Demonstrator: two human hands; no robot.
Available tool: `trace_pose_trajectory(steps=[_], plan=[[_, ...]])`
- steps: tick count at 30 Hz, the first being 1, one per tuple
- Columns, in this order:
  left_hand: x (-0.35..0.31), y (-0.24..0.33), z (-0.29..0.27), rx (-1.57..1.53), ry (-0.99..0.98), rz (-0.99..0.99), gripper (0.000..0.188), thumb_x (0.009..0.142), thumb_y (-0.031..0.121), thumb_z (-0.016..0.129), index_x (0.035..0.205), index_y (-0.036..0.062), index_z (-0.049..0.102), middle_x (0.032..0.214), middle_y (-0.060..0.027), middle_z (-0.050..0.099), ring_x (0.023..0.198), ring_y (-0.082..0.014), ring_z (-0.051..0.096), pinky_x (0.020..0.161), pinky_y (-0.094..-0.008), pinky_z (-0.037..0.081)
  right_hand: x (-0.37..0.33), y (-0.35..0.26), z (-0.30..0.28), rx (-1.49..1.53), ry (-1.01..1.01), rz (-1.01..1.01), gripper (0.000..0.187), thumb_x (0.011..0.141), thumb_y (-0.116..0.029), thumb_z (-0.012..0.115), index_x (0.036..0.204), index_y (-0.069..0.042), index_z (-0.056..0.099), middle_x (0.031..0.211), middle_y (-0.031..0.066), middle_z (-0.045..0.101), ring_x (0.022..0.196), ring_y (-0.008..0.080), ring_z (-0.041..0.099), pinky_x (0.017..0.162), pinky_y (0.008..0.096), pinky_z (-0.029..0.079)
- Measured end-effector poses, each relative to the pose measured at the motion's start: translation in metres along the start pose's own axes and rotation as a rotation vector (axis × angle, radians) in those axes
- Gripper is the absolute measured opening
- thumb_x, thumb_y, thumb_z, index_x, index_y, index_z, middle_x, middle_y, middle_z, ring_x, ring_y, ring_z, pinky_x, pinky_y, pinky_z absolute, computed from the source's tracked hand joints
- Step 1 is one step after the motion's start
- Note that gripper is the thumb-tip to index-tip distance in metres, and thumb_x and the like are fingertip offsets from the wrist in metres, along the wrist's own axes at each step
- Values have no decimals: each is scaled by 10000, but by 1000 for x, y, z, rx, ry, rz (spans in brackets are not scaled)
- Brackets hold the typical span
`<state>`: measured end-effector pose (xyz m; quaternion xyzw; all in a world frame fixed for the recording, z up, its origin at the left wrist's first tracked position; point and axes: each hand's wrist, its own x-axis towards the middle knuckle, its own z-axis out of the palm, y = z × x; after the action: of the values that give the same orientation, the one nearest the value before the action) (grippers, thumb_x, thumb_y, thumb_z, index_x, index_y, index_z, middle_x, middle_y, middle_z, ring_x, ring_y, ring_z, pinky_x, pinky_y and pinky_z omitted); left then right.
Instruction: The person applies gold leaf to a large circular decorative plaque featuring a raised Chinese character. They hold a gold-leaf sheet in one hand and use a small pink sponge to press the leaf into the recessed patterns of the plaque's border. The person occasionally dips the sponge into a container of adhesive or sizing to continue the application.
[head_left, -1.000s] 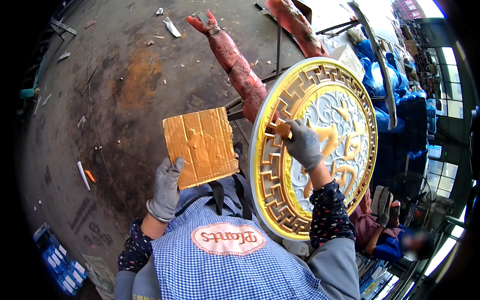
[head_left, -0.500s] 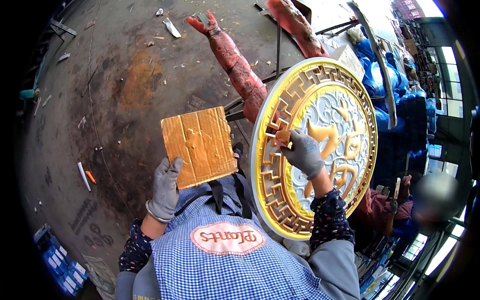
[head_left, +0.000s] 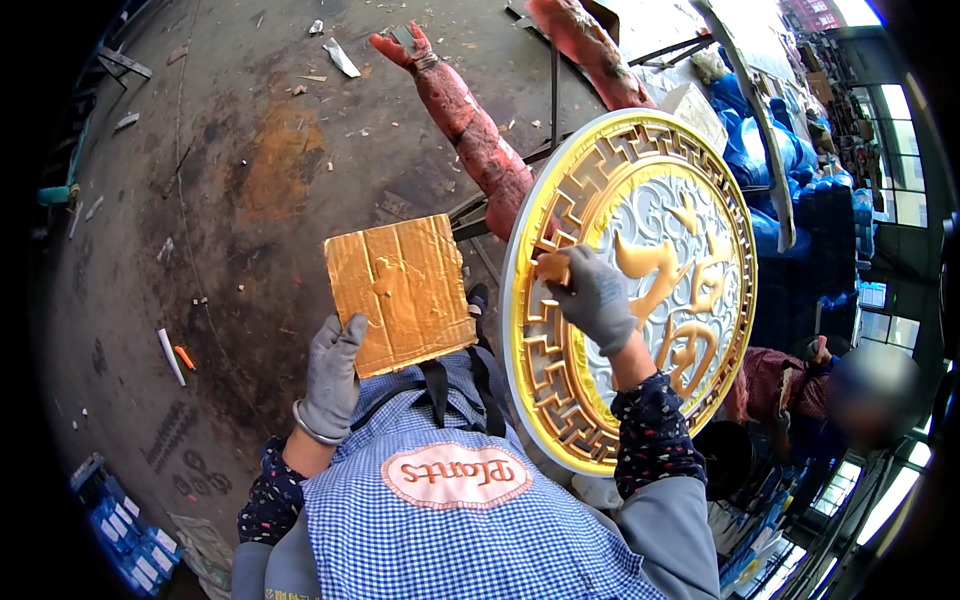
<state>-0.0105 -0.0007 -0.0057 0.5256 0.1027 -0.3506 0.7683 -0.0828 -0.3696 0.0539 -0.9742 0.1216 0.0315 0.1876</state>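
Note:
My left hand [head_left: 330,375], in a grey glove, grips the lower left edge of a square piece of cardboard [head_left: 398,290] coated with gold paint, thumb on its face. At its middle is a thicker smear of gold. My right hand [head_left: 598,302], gloved too, is closed round a small gold-brown pad [head_left: 552,266], perhaps a sponge, whose far side my fingers hide. The pad is at the gold fretwork border on the left side of a large round relief panel [head_left: 680,185]. Raised gold characters and pale grey scrollwork fill the panel's centre, and yellow edges its rim.
Reddish, rough-surfaced arm-shaped sculptures [head_left: 470,130] lie beyond the panel on dark metal supports. Blue plastic-wrapped items [head_left: 760,150] stand at the far right. Another person [head_left: 790,390] works at the right. Scraps, a white tube [head_left: 170,357] and an orange object [head_left: 184,357] lie on the stained floor.
My right hand has shifted slightly up and left with the pad along the fretwork border. The left hand and cardboard have barely moved. The person at the right has changed arm position.

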Motion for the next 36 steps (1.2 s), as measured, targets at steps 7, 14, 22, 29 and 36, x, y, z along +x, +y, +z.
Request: trace_pose_trajectory(steps=[7,14,22,29,36], plan=[[-7,9,9,1,23,7,356,1114,276,613,1338,0,630,1208,-37,718,1049,-100,694,898,-278,581,1,10,11,-184,74,-81,324,796,-108,779,1102,-128,672,1045,96,673,866,362,717,726,462,572],[-8,7,5,-30,1,22,384,1114,285,613,1362,-7,622,1244,-44,716,1083,-106,692,923,-280,579,1,6,15,-183,44,-73,254,806,-128,764,1029,-113,642,999,113,666,877,367,710,701,489,570],[-11,1,-8,38,-4,42,374,1115,265,605,1376,-2,624,1262,-51,720,1094,-124,700,921,-285,577,-27,19,7,159,-11,125,373,790,-211,843,1100,-66,696,944,168,707,873,398,717,751,469,564],[-14,8,3,-4,8,34,359,1107,284,630,1325,-2,641,1194,-33,722,1037,-90,687,898,-269,577,-30,26,11,-44,-67,163,280,813,-248,825,952,-67,664,872,157,713,788,384,713,713,480,545],[-14,5,-4,27,-12,32,381,1125,277,581,1376,-7,622,1245,-50,721,1082,-119,700,902,-279,578,-23,18,7,144,17,222,306,803,-293,821,887,-53,652,833,174,714,807,398,714,714,473,550]])
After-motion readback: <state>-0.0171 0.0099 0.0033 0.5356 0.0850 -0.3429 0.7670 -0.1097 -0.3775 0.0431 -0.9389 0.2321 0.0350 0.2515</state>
